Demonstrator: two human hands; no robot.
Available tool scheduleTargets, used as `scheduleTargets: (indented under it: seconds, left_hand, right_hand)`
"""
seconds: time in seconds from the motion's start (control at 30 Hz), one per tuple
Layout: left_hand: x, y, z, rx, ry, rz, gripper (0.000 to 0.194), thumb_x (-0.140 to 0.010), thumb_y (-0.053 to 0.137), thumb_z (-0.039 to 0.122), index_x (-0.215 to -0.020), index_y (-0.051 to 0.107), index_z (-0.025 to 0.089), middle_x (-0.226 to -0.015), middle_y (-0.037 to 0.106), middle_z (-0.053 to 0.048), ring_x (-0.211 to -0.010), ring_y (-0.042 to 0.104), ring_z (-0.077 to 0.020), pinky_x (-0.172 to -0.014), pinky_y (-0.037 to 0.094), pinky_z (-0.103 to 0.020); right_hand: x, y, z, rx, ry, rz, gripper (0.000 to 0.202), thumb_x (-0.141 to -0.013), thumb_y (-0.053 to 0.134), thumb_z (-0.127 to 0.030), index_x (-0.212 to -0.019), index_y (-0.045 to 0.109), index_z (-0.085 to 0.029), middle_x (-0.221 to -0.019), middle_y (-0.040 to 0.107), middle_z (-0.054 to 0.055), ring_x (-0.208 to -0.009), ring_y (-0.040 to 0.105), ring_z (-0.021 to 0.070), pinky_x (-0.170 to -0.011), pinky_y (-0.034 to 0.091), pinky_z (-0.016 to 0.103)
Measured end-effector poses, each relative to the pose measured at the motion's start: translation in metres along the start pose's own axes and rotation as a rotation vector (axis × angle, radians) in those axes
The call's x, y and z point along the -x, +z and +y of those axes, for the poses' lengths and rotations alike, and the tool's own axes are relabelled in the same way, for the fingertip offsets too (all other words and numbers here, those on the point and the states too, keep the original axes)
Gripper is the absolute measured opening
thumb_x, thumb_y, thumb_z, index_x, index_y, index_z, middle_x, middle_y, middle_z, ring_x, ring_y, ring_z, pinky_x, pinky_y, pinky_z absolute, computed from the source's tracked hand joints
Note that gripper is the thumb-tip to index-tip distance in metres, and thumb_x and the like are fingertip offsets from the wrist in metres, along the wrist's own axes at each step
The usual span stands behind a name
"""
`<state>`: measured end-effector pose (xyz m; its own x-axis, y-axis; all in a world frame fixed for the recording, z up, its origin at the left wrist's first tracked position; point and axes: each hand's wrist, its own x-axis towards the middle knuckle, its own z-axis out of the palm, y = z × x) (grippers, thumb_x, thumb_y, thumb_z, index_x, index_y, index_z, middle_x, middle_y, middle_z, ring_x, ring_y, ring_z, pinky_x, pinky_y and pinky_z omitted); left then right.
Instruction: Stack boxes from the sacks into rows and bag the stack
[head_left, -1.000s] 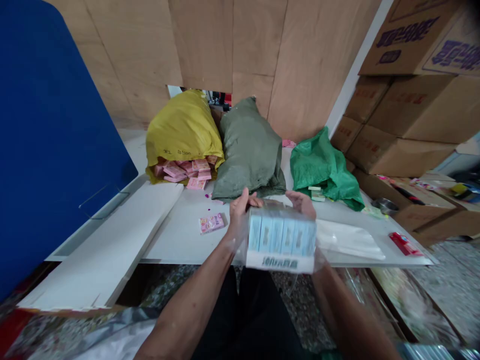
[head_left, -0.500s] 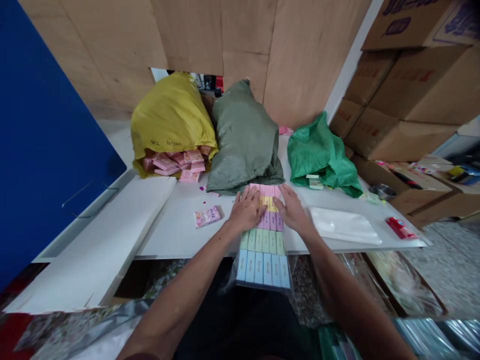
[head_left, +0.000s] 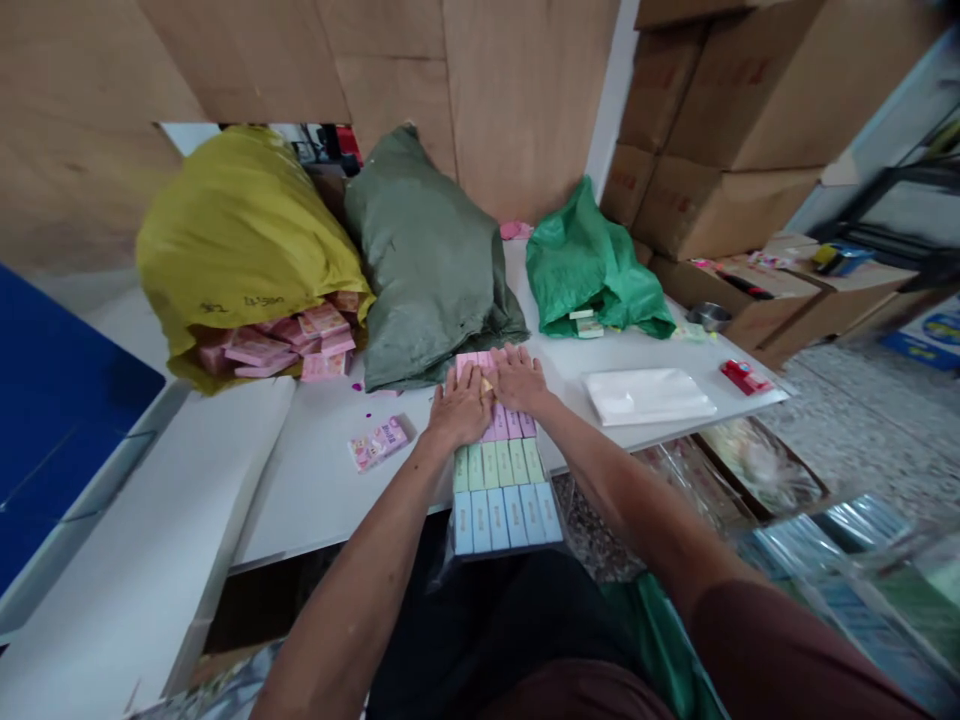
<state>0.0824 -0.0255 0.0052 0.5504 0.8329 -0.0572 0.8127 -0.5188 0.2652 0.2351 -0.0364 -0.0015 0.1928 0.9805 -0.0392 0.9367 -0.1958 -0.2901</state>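
Note:
A clear plastic bag packed with rows of small boxes, blue, green, purple, yellow and pink, lies at the front edge of the white table, its blue end overhanging toward me. Across its far rows, my left hand rests flat with fingers stretched out. My right hand lies flat beside it, fingers extended over the yellow and pink rows. The two hands nearly meet and cover most of the yellow row. A loose pink-and-purple printed box lies left of my left hand.
At the back stand a yellow sack spilling pink boxes, a grey-green sack and a green bag. White plastic sheets and a red item lie right. Cardboard boxes are stacked beyond. A white board lies left.
My right hand has moved inward from the bag's right side onto the top of the boxes, close to my left hand. The camera view has turned to the right.

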Motion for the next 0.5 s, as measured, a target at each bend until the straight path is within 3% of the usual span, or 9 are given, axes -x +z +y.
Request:
scheduleTargets:
  seconds: [0.1, 0.2, 0.3, 0.5]
  left_hand:
    - [-0.001, -0.001, 0.001, -0.006, 0.009, -0.009, 0.075, -0.106, 0.018, 0.053, -0.17, 0.022, 0.014, -0.179, 0.014, -0.01, -0.164, 0.013, -0.0408, -0.129, 0.025, -0.064]
    - [0.002, -0.001, 0.002, -0.006, 0.005, -0.025, 0.078, -0.105, 0.019, 0.056, -0.17, 0.021, 0.013, -0.18, 0.01, -0.009, -0.165, 0.01, -0.0404, -0.13, 0.023, -0.063]
    - [0.004, -0.002, 0.002, 0.001, 0.0, -0.027, 0.079, -0.105, 0.019, 0.057, -0.17, 0.021, 0.013, -0.18, 0.009, -0.009, -0.165, 0.009, -0.0403, -0.13, 0.021, -0.063]
    - [0.004, 0.002, 0.002, 0.121, -0.004, 0.025, 0.076, -0.105, 0.03, 0.057, -0.169, 0.028, 0.015, -0.179, 0.013, -0.011, -0.164, 0.012, -0.0443, -0.129, 0.021, -0.067]
  right_hand:
    - [-0.009, -0.002, -0.002, -0.024, 0.075, 0.029, 0.066, -0.11, 0.025, -0.052, -0.168, 0.028, -0.022, -0.176, 0.021, 0.016, -0.159, 0.026, 0.0415, -0.123, 0.029, 0.067]
    - [-0.015, -0.004, -0.004, -0.046, 0.101, 0.09, 0.057, -0.109, 0.033, -0.052, -0.154, 0.048, -0.02, -0.163, 0.042, 0.021, -0.145, 0.046, 0.0402, -0.115, 0.039, 0.065]
    - [-0.019, -0.005, -0.004, -0.096, 0.104, 0.133, 0.049, -0.108, 0.04, -0.051, -0.138, 0.061, -0.018, -0.15, 0.054, 0.022, -0.14, 0.05, 0.0386, -0.116, 0.038, 0.063]
    - [-0.031, -0.006, -0.004, -0.342, 0.142, 0.186, 0.048, -0.107, 0.046, -0.055, -0.126, 0.067, -0.017, -0.14, 0.061, 0.022, -0.137, 0.054, 0.0375, -0.12, 0.034, 0.06]
